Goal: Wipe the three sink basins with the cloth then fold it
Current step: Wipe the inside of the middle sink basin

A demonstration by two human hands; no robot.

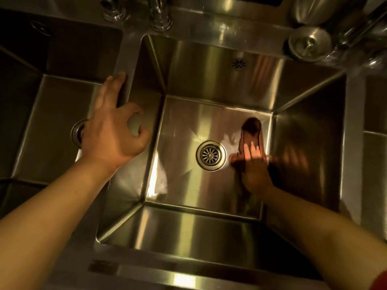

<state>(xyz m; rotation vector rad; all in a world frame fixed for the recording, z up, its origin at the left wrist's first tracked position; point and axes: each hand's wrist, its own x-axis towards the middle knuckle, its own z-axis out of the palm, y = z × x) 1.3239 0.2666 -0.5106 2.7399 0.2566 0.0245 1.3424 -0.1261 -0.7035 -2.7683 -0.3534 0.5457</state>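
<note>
I look straight down on a brushed stainless-steel sink unit under dim, yellowish light. At the far left lies the left basin [52,122], square and deep, its round drain [78,133] half hidden behind my left hand [114,135]. That hand hovers over the steel divider [134,65] between the left and middle basins, fingers loosely spread and curled, holding nothing; the fingertips reach the divider's edge. Behind it, at the top, two chrome tap bases [161,17] stand on the back ledge.

The middle basin [188,70] fills the centre: flat, shiny floor, sloping walls, a ribbed round drain strainer [211,155] in the middle and a small star-shaped overflow hole [239,63] in the far wall. Just right of the strainer, the dark reddish-brown cloth [251,132] lies bunched on the basin floor, near the right wall. My right hand [254,164] presses on its near end with fingers straight and flat; the hand is blurred. A wet smear glints between cloth and strainer.

At upper right, a round steel lid with a knob [309,43] rests on the ledge. The right basin [374,114] shows only as a sliver at the frame's edge.
</note>
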